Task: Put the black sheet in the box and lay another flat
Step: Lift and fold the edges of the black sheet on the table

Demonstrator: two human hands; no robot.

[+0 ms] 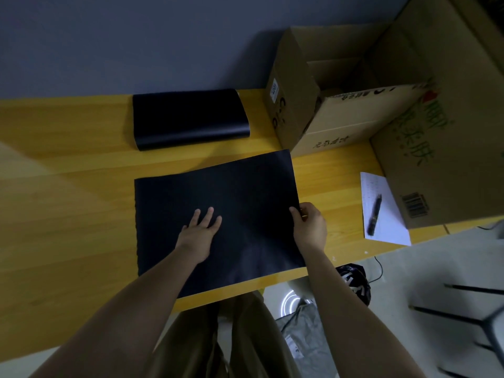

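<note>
A black sheet lies spread on the yellow wooden table in front of me. My left hand rests flat on its middle, fingers apart. My right hand pinches the sheet's right edge between thumb and fingers. Farther back lies a stack of black sheets, curled over at its near edge. An open cardboard box stands at the back right, flaps up, its inside mostly in shadow.
A larger cardboard box stands at the far right. A white notepad with a dark pen lies beside it. Below the table edge are bags on the floor and a black chair frame.
</note>
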